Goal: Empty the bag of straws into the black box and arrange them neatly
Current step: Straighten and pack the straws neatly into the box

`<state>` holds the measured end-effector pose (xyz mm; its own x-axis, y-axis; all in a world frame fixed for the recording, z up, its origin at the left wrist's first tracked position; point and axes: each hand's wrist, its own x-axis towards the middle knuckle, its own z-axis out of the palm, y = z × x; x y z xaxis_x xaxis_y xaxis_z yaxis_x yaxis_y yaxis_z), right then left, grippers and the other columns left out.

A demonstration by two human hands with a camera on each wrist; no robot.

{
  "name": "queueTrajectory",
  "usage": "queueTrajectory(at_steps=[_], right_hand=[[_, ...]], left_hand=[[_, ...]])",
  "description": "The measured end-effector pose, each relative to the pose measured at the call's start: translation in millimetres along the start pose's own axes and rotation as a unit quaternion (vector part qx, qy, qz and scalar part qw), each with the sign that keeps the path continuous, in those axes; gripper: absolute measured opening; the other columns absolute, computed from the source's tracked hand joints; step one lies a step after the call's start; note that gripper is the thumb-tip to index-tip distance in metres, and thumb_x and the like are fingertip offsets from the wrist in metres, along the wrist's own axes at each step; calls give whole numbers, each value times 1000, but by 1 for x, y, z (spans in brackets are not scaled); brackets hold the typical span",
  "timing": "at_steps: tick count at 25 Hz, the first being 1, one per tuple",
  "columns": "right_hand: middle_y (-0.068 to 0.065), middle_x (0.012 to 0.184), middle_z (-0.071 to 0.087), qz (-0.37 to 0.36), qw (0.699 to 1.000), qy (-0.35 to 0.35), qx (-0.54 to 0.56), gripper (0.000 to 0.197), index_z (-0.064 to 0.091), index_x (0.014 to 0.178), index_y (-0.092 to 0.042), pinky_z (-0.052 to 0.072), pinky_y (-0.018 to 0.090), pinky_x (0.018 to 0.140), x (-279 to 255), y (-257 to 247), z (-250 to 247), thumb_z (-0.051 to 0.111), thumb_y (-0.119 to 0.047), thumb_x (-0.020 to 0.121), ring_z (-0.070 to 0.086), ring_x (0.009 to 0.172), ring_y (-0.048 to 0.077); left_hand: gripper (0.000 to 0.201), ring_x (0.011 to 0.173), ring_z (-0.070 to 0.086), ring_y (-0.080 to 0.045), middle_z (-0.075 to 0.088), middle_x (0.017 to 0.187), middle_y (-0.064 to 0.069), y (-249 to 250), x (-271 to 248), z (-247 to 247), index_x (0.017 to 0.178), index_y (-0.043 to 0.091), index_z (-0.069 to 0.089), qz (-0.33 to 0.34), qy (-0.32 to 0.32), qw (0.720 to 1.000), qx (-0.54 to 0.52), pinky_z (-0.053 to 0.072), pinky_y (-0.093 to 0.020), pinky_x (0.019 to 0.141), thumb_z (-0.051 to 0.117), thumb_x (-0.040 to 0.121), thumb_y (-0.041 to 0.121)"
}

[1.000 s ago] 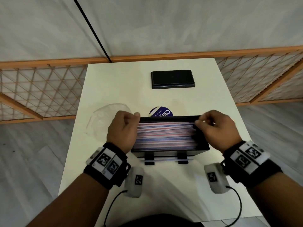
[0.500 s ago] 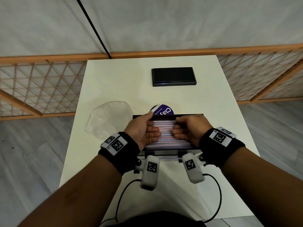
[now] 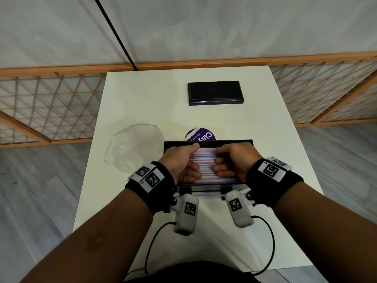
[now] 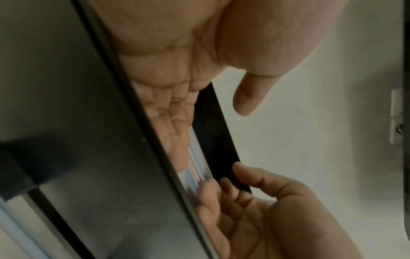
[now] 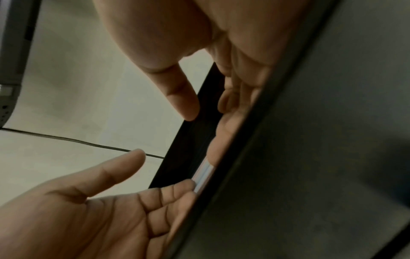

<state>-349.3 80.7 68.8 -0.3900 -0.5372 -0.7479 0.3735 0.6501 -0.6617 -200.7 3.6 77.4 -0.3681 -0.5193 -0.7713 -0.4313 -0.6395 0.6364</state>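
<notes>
Both hands lie flat on the straws (image 3: pixel 205 160) inside the box (image 3: pixel 208 142), low centre of the head view: left hand (image 3: pixel 181 163) and right hand (image 3: pixel 232 162) face each other, fingers relaxed and grasping nothing, apparently pressing the layer level so it packs neatly. Wrist views show fingers (image 4: pixel 177 140) laid along the straws. An emptied bag (image 3: pixel 132 146) rests on the worktop (image 3: pixel 142 94) left of the box, so only tidying seems left.
</notes>
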Motion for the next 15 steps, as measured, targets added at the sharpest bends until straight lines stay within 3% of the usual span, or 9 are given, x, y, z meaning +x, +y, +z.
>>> queueTrajectory(at_steps=[9, 12, 15], right_hand=[[15, 62, 60, -8, 989, -10, -147, 13, 62, 81, -4, 55, 34, 53, -11, 0, -3, 68, -16, 84, 64, 51, 29], [14, 59, 62, -107, 981, 2, -162, 19, 59, 73, -9, 50, 32, 51, -26, -8, -8, 71, -17, 85, 58, 47, 25], [0, 53, 63, -282, 914, 64, -285, 22, 60, 66, -16, 46, 27, 53, -50, -14, -36, 75, -24, 80, 56, 46, 16]], left_hand=[[39, 54, 62, -24, 65, 70, -10, 2, -9, 3, 94, 9, 56, 13, -9, 996, 93, 46, -25, 52, 53, 98, 48], [30, 49, 59, -21, 66, 69, -10, 6, -15, 0, 86, 9, 60, 124, 14, 989, 74, 43, -24, 48, 59, 97, 38], [29, 45, 51, -19, 65, 55, -1, 8, -21, -27, 64, 17, 64, 279, 151, 946, 73, 38, -29, 51, 68, 83, 38]])
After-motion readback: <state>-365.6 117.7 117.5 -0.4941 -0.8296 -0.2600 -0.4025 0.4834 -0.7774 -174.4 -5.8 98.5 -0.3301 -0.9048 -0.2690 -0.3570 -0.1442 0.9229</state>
